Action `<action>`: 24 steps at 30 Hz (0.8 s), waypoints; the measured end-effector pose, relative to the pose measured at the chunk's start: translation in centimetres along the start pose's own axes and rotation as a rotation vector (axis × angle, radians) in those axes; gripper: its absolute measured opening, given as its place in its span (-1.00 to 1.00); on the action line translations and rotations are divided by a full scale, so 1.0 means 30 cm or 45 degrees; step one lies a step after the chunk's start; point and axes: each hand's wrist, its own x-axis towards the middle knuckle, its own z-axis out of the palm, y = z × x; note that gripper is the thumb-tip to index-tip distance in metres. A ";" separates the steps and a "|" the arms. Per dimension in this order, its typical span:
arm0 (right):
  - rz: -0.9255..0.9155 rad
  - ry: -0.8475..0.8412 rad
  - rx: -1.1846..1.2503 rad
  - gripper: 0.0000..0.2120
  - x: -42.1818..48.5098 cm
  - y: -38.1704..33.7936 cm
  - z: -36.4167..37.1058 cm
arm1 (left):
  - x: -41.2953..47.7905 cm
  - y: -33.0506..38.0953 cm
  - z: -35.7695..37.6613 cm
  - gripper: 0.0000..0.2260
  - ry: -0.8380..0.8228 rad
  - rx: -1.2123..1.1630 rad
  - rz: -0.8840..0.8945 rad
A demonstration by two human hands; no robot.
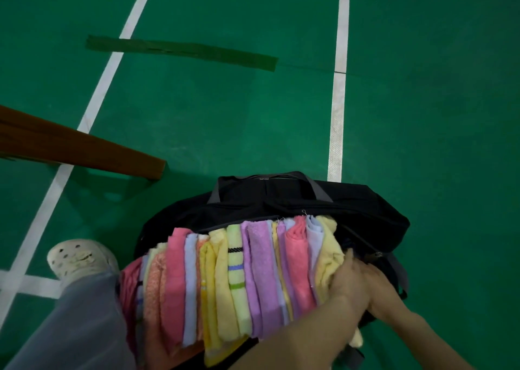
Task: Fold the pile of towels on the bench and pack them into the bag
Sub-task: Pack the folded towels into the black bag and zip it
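Note:
A row of several folded towels (pixel 225 279) in pink, yellow, lilac and pale blue stands on edge across the open top of a black bag (pixel 281 203) on the floor. My left hand (pixel 347 281) presses flat against the yellow towel at the row's right end, thumb up. My right hand (pixel 378 278) lies just behind it at the bag's right side, its fingers hidden by the left hand. The row's left end leans against my grey trouser leg (pixel 84 322).
A brown wooden bench (pixel 84 150) juts in from the left, with nothing visible on the part shown. My foot in a white clog (pixel 81 257) stands left of the bag. Green court floor with white lines (pixel 337 111) surrounds everything.

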 end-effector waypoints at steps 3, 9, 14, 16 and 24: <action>0.064 -0.230 -0.154 -0.39 -0.018 0.085 0.059 | -0.004 0.012 -0.009 -0.41 0.341 0.206 -0.180; -0.067 -0.409 -0.275 -0.48 0.011 0.129 -0.028 | 0.013 0.022 0.008 -0.32 0.410 -0.050 -0.234; -0.285 -0.500 -0.281 -0.72 0.011 0.109 -0.136 | -0.015 0.019 0.026 -0.28 0.410 0.060 -0.236; -0.298 -0.502 -0.190 -0.81 0.010 0.118 -0.183 | -0.015 0.017 0.034 -0.30 0.409 0.040 -0.233; -0.501 -0.470 0.142 -0.87 -0.090 0.175 -0.299 | -0.073 -0.008 0.057 -0.30 0.455 0.275 -0.245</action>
